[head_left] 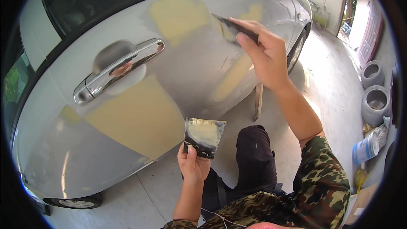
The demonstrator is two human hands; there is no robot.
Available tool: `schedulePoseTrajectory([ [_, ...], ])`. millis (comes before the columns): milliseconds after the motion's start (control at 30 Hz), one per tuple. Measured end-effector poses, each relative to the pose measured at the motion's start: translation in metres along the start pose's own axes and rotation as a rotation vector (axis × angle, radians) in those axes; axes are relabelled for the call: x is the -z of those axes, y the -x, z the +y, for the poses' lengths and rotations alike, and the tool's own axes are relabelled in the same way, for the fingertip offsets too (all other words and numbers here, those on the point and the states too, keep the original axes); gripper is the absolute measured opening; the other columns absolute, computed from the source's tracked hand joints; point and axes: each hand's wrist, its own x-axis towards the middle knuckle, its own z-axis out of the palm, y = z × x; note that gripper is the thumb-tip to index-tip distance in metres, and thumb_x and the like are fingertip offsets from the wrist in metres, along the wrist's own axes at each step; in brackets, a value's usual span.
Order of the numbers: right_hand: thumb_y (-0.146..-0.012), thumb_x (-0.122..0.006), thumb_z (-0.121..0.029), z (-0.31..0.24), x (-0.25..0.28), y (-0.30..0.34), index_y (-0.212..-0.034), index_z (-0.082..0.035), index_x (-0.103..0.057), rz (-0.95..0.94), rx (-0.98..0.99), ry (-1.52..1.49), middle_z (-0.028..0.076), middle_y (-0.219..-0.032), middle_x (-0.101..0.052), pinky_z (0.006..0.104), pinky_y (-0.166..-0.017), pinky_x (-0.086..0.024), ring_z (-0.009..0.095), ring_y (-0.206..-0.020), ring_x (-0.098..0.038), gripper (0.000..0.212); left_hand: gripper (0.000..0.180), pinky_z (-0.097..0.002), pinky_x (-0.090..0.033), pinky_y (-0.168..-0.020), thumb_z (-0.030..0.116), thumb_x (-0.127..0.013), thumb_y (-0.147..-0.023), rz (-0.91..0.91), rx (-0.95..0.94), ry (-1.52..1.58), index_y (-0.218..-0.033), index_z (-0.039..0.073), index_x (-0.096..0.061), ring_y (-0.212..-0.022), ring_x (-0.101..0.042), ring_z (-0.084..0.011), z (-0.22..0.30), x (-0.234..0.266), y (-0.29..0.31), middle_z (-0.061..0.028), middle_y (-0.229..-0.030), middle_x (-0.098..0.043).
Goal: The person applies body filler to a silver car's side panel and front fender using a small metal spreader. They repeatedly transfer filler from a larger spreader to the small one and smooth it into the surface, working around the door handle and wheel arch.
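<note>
In my left hand point(194, 167) is a small dark square putty plate point(215, 144), gripped by its lower edge between thumb and fingers. Pale yellow putty point(202, 130) is smeared over its top. My right hand point(269, 55) is closed on a dark flat putty spreader point(235, 29) with yellow putty on its blade. That blade is at the grey car door point(190, 72), just right of a square yellow filler patch point(178, 13); whether it touches the panel I cannot tell. More dried-looking patches lie below the chrome door handle point(127, 68) and along the door's lower right.
A wooden prop point(258, 101) stands below the car's edge, right of my knee point(256, 148). Along the right wall are two grey round pots point(375, 104), a blue and white can point(365, 148) and a cardboard box point(362, 205). A doorway point(354, 17) opens at the far right.
</note>
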Motion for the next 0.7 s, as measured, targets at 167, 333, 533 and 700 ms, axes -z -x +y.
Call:
schedulePoseTrajectory([
  [167,-0.091,-0.064,0.002,0.016,-0.016,-0.049,-0.118,-0.010,-0.077,0.032,0.408,0.324,0.008,-0.108,-0.076,0.0352,-0.078,-0.056,0.026,-0.089,-0.071,0.032,0.042,-0.0461,-0.051,-0.112,0.011,-0.055,-0.107,0.010,0.002,0.017,-0.146,-0.001,-0.045,-0.132,-0.061,-0.0278,0.005,0.004,0.014,-0.0139,-0.145,-0.060],
  [333,-0.084,-0.067,0.005,0.036,-0.049,-0.082,-0.115,-0.012,-0.078,0.046,0.562,0.499,0.002,-0.111,-0.076,0.0355,-0.081,-0.059,0.026,-0.096,-0.072,0.037,0.041,-0.0463,-0.051,-0.112,0.011,-0.055,-0.107,0.023,0.001,0.018,-0.145,-0.002,-0.046,-0.131,-0.062,-0.0285,0.009,0.002,0.020,-0.0150,-0.144,-0.060],
  [533,-0.084,-0.068,0.000,0.035,-0.064,-0.096,-0.112,-0.016,-0.079,0.107,0.586,0.516,-0.002,-0.110,-0.076,0.0352,-0.082,-0.060,0.023,-0.098,-0.071,0.035,0.041,-0.0462,-0.052,-0.111,0.011,-0.056,-0.107,0.054,0.001,0.005,-0.144,-0.004,-0.047,-0.130,-0.062,-0.0290,0.012,-0.002,0.027,-0.0163,-0.143,-0.061],
  [700,-0.084,-0.066,0.000,0.031,-0.069,-0.093,-0.113,-0.017,-0.079,0.080,0.539,0.543,-0.003,-0.114,-0.075,0.0364,-0.085,-0.059,0.024,-0.101,-0.070,0.036,0.041,-0.0458,-0.051,-0.111,0.011,-0.055,-0.107,0.084,-0.006,0.012,-0.145,-0.004,-0.046,-0.130,-0.062,-0.0288,0.011,0.000,0.026,-0.0163,-0.143,-0.061],
])
